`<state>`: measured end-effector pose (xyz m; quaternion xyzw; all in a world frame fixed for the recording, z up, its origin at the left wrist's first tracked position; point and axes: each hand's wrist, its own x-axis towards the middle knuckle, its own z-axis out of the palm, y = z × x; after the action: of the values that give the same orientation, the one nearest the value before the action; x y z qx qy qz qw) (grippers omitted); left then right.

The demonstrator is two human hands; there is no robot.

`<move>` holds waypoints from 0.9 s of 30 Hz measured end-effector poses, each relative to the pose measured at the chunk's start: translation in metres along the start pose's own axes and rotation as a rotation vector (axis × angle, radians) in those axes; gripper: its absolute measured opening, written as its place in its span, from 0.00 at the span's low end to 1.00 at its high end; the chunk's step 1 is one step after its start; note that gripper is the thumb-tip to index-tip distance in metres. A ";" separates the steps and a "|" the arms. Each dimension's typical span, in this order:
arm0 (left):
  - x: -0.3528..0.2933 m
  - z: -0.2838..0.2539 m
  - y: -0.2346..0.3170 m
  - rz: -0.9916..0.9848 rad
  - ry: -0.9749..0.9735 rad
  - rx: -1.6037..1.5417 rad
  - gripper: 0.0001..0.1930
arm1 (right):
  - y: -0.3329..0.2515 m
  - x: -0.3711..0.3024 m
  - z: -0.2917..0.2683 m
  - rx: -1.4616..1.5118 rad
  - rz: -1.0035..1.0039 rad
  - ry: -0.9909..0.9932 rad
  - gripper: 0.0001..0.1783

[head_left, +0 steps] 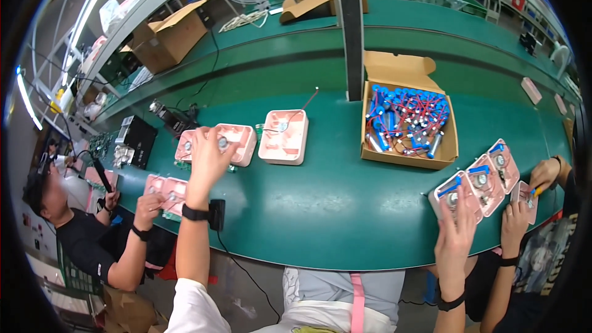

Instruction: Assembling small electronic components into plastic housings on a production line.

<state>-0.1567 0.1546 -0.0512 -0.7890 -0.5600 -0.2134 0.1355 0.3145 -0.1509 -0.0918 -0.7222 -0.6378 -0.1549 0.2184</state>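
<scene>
Left hand (213,155), thumb and fingers parted, over a pink case (244,143), left on the green table (327,209). Right hand (455,240), fingers extended, over the right-hand case (472,205), its long axis slanting far-left to near-right.

No text is legible; pale lettering (566,239) on the dark shirt (538,263) at far right is too blurred to read.
</scene>
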 end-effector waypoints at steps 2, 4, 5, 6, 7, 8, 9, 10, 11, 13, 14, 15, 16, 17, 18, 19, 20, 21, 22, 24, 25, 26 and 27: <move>0.007 0.004 -0.029 -0.108 -0.094 -0.013 0.31 | -0.008 -0.005 -0.011 0.003 0.062 0.029 0.28; 0.013 0.008 -0.049 -0.301 -0.281 -0.073 0.39 | -0.021 -0.011 -0.024 -0.022 0.210 0.086 0.28; 0.012 0.012 -0.058 -0.307 -0.278 -0.066 0.39 | -0.028 -0.009 -0.026 -0.014 0.205 0.087 0.28; 0.013 0.022 -0.065 -0.296 -0.310 -0.096 0.40 | -0.036 -0.009 -0.029 0.031 0.196 0.077 0.28; 0.013 0.027 -0.069 -0.284 -0.343 -0.126 0.42 | -0.047 -0.009 -0.031 0.075 0.186 0.065 0.28; 0.013 0.030 -0.074 -0.272 -0.376 -0.155 0.44 | -0.058 -0.009 -0.034 0.119 0.177 0.054 0.29; 0.014 0.033 -0.068 -0.260 -0.380 -0.163 0.44 | -0.068 -0.005 -0.037 0.109 0.188 0.055 0.29; 0.014 0.036 -0.061 -0.259 -0.380 -0.181 0.44 | -0.078 0.006 -0.039 0.200 0.126 -0.062 0.31; 0.012 0.033 -0.053 -0.264 -0.377 -0.193 0.45 | -0.086 0.019 -0.040 0.297 0.060 -0.176 0.34; 0.011 0.030 -0.037 -0.264 -0.373 -0.209 0.45 | -0.095 0.041 -0.043 0.274 -0.076 -0.287 0.36; 0.011 0.028 -0.027 -0.236 -0.369 -0.216 0.44 | -0.100 0.052 -0.043 0.253 -0.218 -0.402 0.38; 0.011 0.028 -0.014 -0.205 -0.365 -0.228 0.43 | -0.105 0.061 -0.041 0.243 -0.212 -0.400 0.38; 0.010 0.027 -0.004 -0.175 -0.361 -0.240 0.43 | -0.110 0.068 -0.033 0.212 -0.305 -0.400 0.38; 0.011 0.020 0.005 -0.168 -0.356 -0.244 0.43 | -0.117 0.078 -0.024 0.184 -0.398 -0.395 0.38; 0.012 0.021 0.018 -0.127 -0.378 -0.265 0.42 | -0.124 0.089 -0.011 0.208 -0.432 -0.371 0.39; 0.013 0.018 0.029 -0.085 -0.398 -0.283 0.42 | -0.132 0.098 0.003 0.235 -0.466 -0.345 0.40; 0.015 0.016 0.039 -0.041 -0.417 -0.301 0.42 | -0.140 0.103 0.021 0.218 -0.447 -0.342 0.40; 0.014 0.015 0.045 -0.025 -0.414 -0.310 0.42 | -0.148 0.109 0.040 0.185 -0.471 -0.285 0.39; 0.012 0.014 0.051 0.009 -0.434 -0.315 0.42 | -0.149 0.110 0.050 0.150 -0.493 -0.229 0.38; 0.008 0.009 0.049 0.040 -0.465 -0.308 0.42 | -0.153 0.108 0.051 0.121 -0.497 -0.237 0.35; 0.011 0.007 0.047 0.043 -0.461 -0.315 0.42 | -0.153 0.103 0.052 0.094 -0.497 -0.249 0.33; 0.011 0.004 0.043 0.103 -0.460 -0.345 0.42 | -0.150 0.096 0.051 0.067 -0.494 -0.267 0.31; 0.012 0.001 0.037 0.163 -0.460 -0.374 0.42 | -0.148 0.091 0.050 0.061 -0.490 -0.275 0.31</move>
<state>-0.1178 0.1528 -0.0453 -0.8701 -0.4619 -0.1172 -0.1259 0.1784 -0.0338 -0.0711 -0.5538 -0.8214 -0.0843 0.1073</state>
